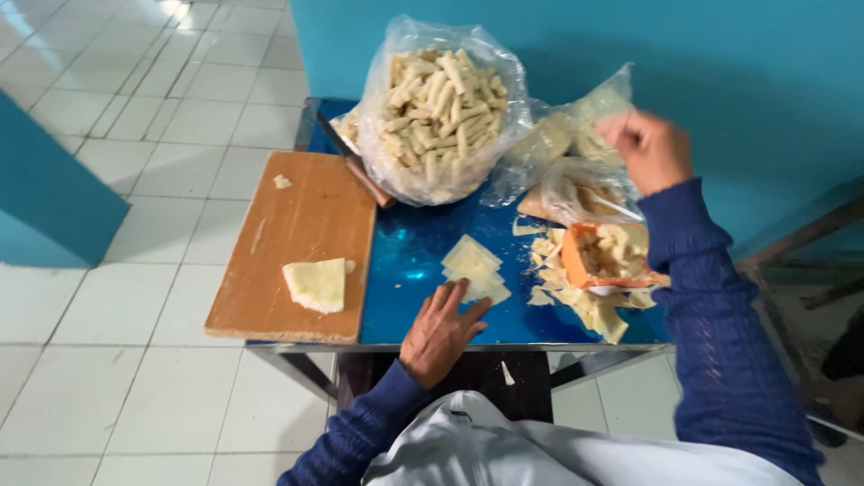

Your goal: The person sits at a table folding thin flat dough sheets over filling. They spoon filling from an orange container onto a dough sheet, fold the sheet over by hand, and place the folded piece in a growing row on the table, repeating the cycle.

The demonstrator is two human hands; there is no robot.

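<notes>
Flat, unclenched, my left hand (441,331) pins the pastry squares (474,268) near the table's (409,247) front edge; my right hand (652,148), clenched, hovers by the bags (576,144).

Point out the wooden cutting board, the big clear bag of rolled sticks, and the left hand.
Brown wooden cutting board (306,211), head view, bare middle.
Clear plastic bag of pale rolled sticks (441,108), head view, front of bag.
Left hand (441,328), head view, back of hand.

The worktop (414,252) is shiny blue with a bright metal edge. The cutting board (297,243) is plain brown wood, not shiny. The big bag (441,108) is thin, clear, crinkly plastic. The sleeves (720,315) are soft blue knitted cloth. The floor (135,117) has smooth white tiles.
</notes>
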